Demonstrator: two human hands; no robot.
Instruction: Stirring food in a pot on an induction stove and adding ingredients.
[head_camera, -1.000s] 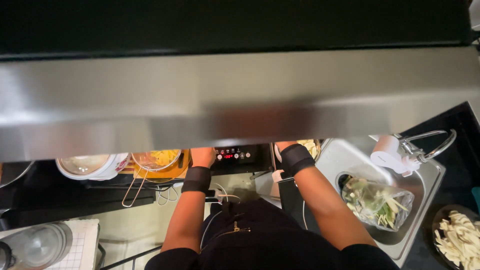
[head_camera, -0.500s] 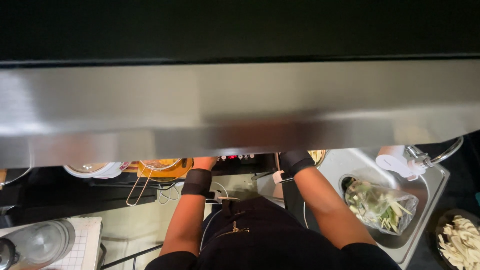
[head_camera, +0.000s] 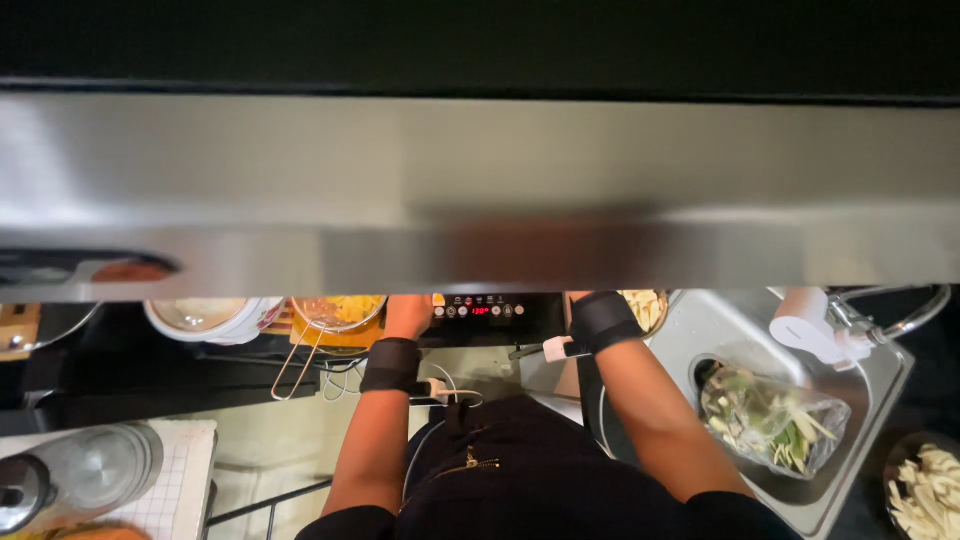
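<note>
A steel range hood (head_camera: 480, 200) fills the upper half of the view and hides most of both hands. The back of my left hand (head_camera: 408, 314) shows just below the hood's edge, beside a black induction cooktop (head_camera: 480, 310) with a red display; its fingers are hidden. Just left of it is a wire strainer (head_camera: 335, 312) with yellowish food. Of my right arm only the black wristband (head_camera: 600, 320) shows; the hand itself is under the hood, near a dish of pale yellow pieces (head_camera: 647, 306).
A steel sink (head_camera: 700, 335) at the right holds a clear bag of greens (head_camera: 770, 420), with a faucet (head_camera: 885, 322) above. A white pot (head_camera: 205, 318) is at the left, a glass jar (head_camera: 90, 470) at bottom left and a dish of pale strips (head_camera: 925, 490) at bottom right.
The view has tipped, so the hood's edge sits lower and covers more of the counter. Both hands have slipped further under it; the arms keep their places.
</note>
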